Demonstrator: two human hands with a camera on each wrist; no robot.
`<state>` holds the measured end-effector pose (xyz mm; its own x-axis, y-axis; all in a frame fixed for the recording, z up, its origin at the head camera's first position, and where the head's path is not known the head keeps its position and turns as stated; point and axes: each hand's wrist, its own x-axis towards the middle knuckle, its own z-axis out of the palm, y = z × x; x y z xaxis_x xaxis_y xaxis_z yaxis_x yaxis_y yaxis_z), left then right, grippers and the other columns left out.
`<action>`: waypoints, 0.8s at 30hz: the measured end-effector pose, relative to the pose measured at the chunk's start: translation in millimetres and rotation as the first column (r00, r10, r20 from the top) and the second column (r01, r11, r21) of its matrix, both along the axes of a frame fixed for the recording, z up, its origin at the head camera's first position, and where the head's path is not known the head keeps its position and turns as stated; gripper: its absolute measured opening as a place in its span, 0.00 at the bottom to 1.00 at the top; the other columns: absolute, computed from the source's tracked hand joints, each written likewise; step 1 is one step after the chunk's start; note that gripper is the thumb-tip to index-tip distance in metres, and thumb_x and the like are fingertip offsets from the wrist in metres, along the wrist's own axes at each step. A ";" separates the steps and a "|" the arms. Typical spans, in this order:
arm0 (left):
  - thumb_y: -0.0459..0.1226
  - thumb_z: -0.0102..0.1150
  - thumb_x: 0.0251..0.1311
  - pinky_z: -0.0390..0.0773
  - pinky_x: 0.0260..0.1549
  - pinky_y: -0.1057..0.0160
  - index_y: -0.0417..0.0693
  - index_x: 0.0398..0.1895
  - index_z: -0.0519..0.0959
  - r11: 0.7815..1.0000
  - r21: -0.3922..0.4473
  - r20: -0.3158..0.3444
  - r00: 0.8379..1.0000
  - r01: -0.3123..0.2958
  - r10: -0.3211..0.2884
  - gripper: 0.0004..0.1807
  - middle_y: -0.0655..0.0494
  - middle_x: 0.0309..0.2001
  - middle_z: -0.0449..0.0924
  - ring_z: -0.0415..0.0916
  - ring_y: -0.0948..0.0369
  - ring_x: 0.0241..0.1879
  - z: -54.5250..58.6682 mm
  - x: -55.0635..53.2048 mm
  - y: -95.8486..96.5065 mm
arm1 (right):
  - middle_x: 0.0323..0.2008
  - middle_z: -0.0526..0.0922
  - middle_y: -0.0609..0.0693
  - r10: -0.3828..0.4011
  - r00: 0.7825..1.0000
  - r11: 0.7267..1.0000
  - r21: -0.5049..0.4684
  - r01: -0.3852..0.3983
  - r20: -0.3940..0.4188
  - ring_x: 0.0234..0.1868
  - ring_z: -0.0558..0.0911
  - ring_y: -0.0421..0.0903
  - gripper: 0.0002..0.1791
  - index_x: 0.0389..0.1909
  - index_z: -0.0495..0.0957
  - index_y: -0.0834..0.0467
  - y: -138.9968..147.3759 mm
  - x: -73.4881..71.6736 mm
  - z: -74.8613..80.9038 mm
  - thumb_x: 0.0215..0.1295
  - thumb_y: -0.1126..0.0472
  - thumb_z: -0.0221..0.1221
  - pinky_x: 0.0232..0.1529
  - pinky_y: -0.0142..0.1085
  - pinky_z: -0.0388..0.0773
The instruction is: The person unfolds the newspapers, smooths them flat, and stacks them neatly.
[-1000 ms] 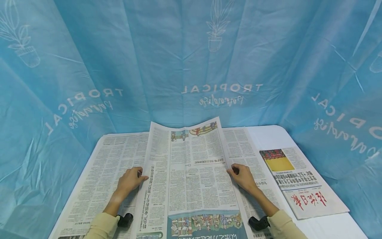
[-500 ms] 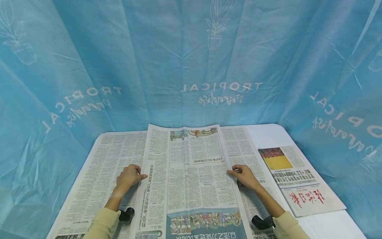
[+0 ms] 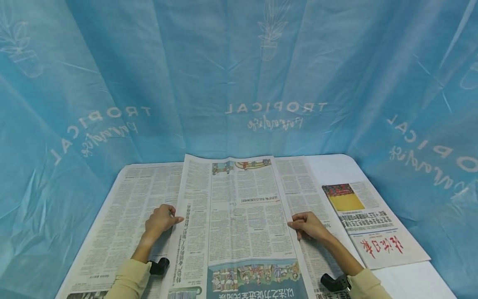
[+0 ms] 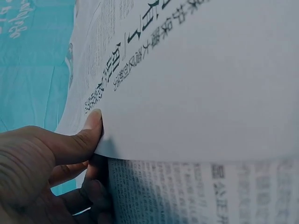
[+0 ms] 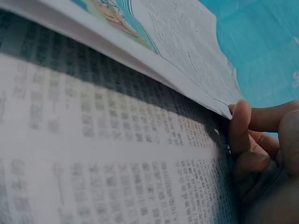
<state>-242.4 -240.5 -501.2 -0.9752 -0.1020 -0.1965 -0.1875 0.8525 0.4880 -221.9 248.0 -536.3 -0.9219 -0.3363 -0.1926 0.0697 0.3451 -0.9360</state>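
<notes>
A narrow folded newspaper sheet [image 3: 246,224] with coloured drawings lies lengthwise over a wider spread newspaper [image 3: 130,216]. My left hand [image 3: 160,221] pinches its left edge; in the left wrist view the thumb [image 4: 95,122] lies on top and the other fingers curl beneath. At the opposite edge my right hand [image 3: 309,226] pinches the paper between thumb and fingertips, as the right wrist view shows at the sheet's border [image 5: 187,93]. Both long edges stand slightly raised, casting shadow on the print below. The sheet's near end runs out of the head view.
To the right, another folded newspaper [image 3: 377,232] with red lettering and a yellow picture lies on the white table [image 3: 336,170]. Blue curtains [image 3: 239,83] hang behind and at both sides. Black wrist devices sit at the left cuff [image 3: 159,266] and right cuff [image 3: 334,283].
The upper sheet's far end, curled up at first, has settled lower and flatter. My right hand has slid a little toward me along the edge; the left hand has barely moved.
</notes>
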 end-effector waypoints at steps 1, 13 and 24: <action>0.45 0.71 0.54 0.62 0.20 0.60 0.46 0.25 0.72 1.000 -0.003 0.005 1.000 0.000 0.000 0.18 0.53 0.19 0.67 0.63 0.58 0.19 1.3 -0.1 1.1 | 0.12 0.76 0.44 0.005 1.000 1.000 -0.008 -0.005 -0.009 0.11 0.71 0.35 0.24 0.53 0.74 0.76 0.3 0.0 -0.3 0.68 0.58 0.60 0.12 0.26 0.59; 0.39 0.73 0.50 0.68 0.19 0.58 0.37 0.36 0.72 0.975 -0.155 -0.171 0.967 0.160 -0.186 0.20 0.48 0.22 0.75 0.70 0.56 0.20 10.5 -5.8 27.8 | 0.12 0.68 0.42 0.093 0.995 0.995 -0.015 -0.094 -0.016 0.12 0.67 0.36 0.20 0.46 0.77 0.72 1.7 -1.5 3.4 0.66 0.57 0.62 0.13 0.28 0.61; 0.41 0.63 0.63 0.59 0.17 0.66 0.47 0.31 0.77 0.906 -0.012 -0.221 0.883 0.422 -0.414 0.08 0.58 0.18 0.71 0.59 0.64 0.16 -3.2 -48.0 114.1 | 0.11 0.60 0.38 0.204 0.977 0.976 -0.059 -0.208 -0.066 0.10 0.62 0.34 0.17 0.46 0.76 0.73 5.0 -2.9 -4.6 0.65 0.62 0.63 0.15 0.29 0.61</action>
<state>-290.3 -126.4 -504.4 -0.9445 0.3276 0.0250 0.2944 0.8102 0.5068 -224.8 253.0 -540.9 -0.8404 -0.5304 -0.1115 -0.0525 0.2845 -0.9572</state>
